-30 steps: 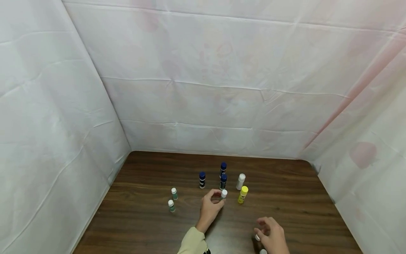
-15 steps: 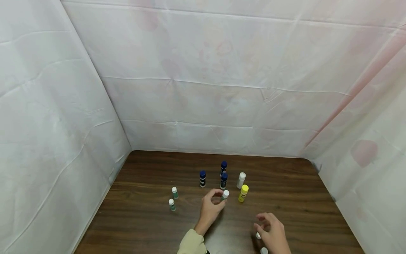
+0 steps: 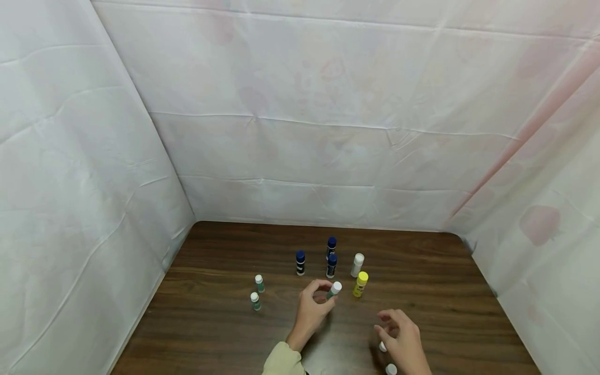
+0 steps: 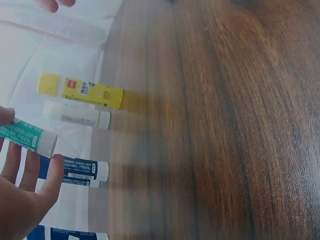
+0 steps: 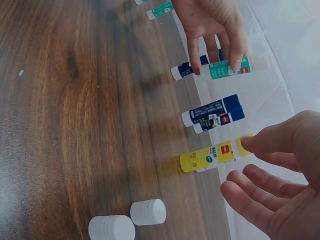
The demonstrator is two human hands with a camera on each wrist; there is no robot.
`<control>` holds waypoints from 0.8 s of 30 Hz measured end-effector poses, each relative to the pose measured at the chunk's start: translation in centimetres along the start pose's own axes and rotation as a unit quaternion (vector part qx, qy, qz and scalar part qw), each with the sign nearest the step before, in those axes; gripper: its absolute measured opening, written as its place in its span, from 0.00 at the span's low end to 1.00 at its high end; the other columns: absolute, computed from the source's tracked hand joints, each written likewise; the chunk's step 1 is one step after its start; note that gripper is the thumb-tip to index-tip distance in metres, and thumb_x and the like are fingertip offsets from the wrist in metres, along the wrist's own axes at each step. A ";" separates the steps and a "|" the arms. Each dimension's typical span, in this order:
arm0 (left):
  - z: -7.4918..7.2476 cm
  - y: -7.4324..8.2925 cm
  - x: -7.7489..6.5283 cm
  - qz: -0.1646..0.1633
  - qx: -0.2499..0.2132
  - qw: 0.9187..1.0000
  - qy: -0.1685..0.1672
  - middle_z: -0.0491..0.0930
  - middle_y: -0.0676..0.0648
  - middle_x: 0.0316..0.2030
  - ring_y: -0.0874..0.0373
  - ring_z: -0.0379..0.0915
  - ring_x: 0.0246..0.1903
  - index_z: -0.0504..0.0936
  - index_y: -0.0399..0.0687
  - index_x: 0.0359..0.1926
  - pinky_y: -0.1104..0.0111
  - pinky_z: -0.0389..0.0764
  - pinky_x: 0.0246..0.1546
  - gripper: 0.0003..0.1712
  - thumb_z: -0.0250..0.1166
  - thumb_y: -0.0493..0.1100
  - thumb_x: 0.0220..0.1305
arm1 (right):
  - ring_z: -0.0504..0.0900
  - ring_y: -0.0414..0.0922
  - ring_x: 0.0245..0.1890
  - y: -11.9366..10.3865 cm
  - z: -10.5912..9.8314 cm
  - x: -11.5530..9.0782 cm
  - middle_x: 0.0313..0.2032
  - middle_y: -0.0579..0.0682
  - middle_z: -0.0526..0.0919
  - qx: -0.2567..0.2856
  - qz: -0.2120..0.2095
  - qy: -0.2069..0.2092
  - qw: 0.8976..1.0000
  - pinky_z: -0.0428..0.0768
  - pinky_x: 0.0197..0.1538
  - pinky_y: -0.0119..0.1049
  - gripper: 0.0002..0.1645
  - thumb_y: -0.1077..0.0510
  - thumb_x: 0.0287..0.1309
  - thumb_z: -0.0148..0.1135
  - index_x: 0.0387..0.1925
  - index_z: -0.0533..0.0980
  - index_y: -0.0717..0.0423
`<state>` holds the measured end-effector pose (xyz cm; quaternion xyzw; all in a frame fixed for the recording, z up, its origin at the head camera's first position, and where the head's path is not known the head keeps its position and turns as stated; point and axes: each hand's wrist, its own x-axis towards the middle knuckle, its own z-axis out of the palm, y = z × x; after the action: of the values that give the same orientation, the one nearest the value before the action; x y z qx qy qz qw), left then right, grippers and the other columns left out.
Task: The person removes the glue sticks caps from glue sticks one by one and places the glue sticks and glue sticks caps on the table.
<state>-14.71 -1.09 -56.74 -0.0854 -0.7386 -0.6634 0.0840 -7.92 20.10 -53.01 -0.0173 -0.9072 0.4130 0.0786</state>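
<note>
My left hand (image 3: pixel 310 311) pinches a green glue stick (image 5: pixel 227 69) with a white cap, between thumb and fingers. It is held tilted, and in the left wrist view its base (image 4: pixel 47 144) is raised above the table. My right hand (image 3: pixel 401 338) holds nothing; its fingers are loosely bent, thumb apart. Near it stand two short white ridged cylinders (image 5: pixel 148 212) that look like caps. Just beyond my left hand are a yellow glue stick (image 3: pixel 360 285), a white glue stick (image 3: pixel 357 265) and two dark blue glue sticks (image 3: pixel 331 266) standing close together.
Another dark blue glue stick (image 3: pixel 300 263) stands alone left of the blue pair. Two green glue sticks (image 3: pixel 255 301) with white caps stand farther left. Pale cloth (image 3: pixel 281 203) hangs behind and at both sides of the brown wooden table (image 3: pixel 206 333).
My left hand has shifted slightly right, and the green glue stick in it now leans more to the right. My right hand has moved slightly away from my body, still holding nothing.
</note>
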 end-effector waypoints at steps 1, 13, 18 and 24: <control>0.0 0.1 0.0 0.001 -0.001 1.000 -0.001 0.81 0.52 0.39 0.53 0.79 0.39 0.81 0.52 0.40 0.53 0.81 0.40 0.15 0.71 0.36 0.50 | 0.75 0.34 0.24 -0.1 0.0 0.0 0.34 0.49 0.80 0.001 -0.001 0.001 1.000 0.78 0.30 0.30 0.15 0.69 0.42 0.72 0.34 0.79 0.54; -0.4 1.1 -0.3 0.013 -0.013 1.000 -0.009 0.80 0.50 0.39 0.56 0.79 0.39 0.81 0.49 0.41 0.55 0.81 0.41 0.17 0.70 0.31 0.50 | 0.75 0.34 0.26 -0.7 -0.3 0.3 0.33 0.45 0.79 -0.005 -0.012 0.010 1.000 0.77 0.30 0.31 0.15 0.68 0.42 0.72 0.34 0.79 0.52; -0.7 1.7 -0.4 0.005 -0.013 1.000 -0.015 0.80 0.51 0.38 0.56 0.79 0.39 0.81 0.51 0.40 0.55 0.81 0.41 0.17 0.70 0.30 0.49 | 0.75 0.33 0.26 -1.0 -0.4 0.3 0.33 0.43 0.79 -0.002 -0.036 0.022 0.999 0.76 0.29 0.32 0.17 0.70 0.41 0.73 0.34 0.79 0.51; -0.9 2.2 -0.5 0.014 -0.007 1.000 -0.018 0.80 0.51 0.37 0.55 0.79 0.39 0.81 0.50 0.39 0.56 0.81 0.40 0.17 0.70 0.30 0.48 | 0.75 0.32 0.26 -1.4 -0.4 0.3 0.33 0.41 0.79 0.005 -0.065 0.037 0.997 0.77 0.29 0.32 0.20 0.71 0.39 0.74 0.34 0.79 0.50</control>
<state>-13.72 -1.78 -54.63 -0.1087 -0.7342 -0.6655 0.0791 -8.11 19.51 -51.72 0.0267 -0.9008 0.4106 0.1389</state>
